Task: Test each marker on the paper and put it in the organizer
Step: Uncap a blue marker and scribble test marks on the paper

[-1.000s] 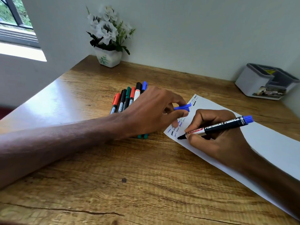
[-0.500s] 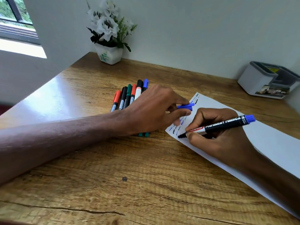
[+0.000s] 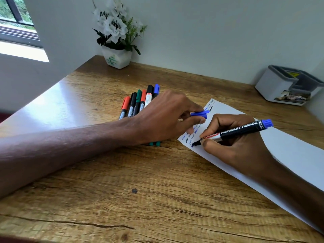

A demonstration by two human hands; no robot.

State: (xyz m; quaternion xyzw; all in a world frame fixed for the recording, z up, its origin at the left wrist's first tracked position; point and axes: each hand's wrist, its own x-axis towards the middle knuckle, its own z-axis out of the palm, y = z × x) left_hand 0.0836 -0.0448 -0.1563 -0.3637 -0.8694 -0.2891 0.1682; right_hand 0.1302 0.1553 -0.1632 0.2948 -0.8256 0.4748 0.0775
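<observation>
1. Hardly anything is moving: right hand (image 3: 233,146) is still pinching marker (image 3: 245,128), tip scribbling at near-left corner of paper (image 3: 289,155).
2. Left hand (image 3: 163,118) is pinching cap (image 3: 199,114), just beyond tip.
3. Marker tail is pointing right toward organizer (image 3: 273,86); right hand is sitting nearer.

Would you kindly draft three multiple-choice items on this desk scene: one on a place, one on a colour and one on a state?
1. Where does the organizer stand?
A. at the desk's far right corner
B. mid-desk
C. at the near left edge

2. What colour is the cap pinched in the left hand?
A. red
B. green
C. blue

3. How is the marker in the right hand?
A. capped, lying flat
B. uncapped, tip down on the paper
C. standing in the organizer

Answers: 1 A, it sits far right, away from both hands; 2 C, the pinched cap is plainly blue; 3 B, its bare tip touches the paper.
</observation>
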